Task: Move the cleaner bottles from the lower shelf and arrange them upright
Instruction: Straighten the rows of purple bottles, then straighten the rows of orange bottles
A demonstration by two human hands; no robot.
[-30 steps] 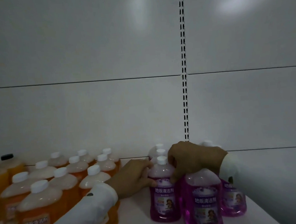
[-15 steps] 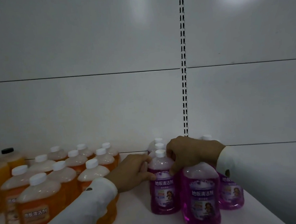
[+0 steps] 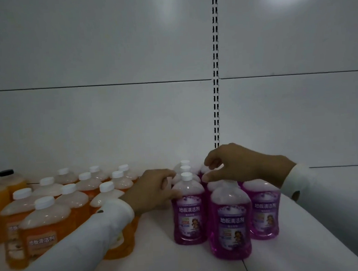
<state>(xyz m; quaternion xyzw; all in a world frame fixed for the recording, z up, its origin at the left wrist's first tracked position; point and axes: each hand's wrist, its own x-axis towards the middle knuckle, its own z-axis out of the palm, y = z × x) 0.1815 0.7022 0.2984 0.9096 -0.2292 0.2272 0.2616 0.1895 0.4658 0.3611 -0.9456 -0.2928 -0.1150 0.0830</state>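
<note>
Several purple cleaner bottles stand upright in a tight cluster on the white shelf (image 3: 161,261). The front one (image 3: 230,222) is nearest me, with one at front left (image 3: 189,215) and one at the right (image 3: 263,209). My left hand (image 3: 154,190) rests its fingertips against the shoulder of the front left bottle, not wrapped round it. My right hand (image 3: 235,165) hangs over the cluster's caps with bent fingers. It hides the front bottle's cap. A white cap shows between its thumb and forefinger, and I cannot tell whether it pinches it.
Many upright orange cleaner bottles (image 3: 46,225) with white caps fill the shelf's left half, two with black caps at the far left. A white back panel with a slotted upright (image 3: 216,90) closes the rear. Bare shelf lies between the two groups and in front.
My right hand has lifted a little off the purple bottle tops and its fingers have spread. My left hand stays against the front left bottle. The view has tilted slightly.
</note>
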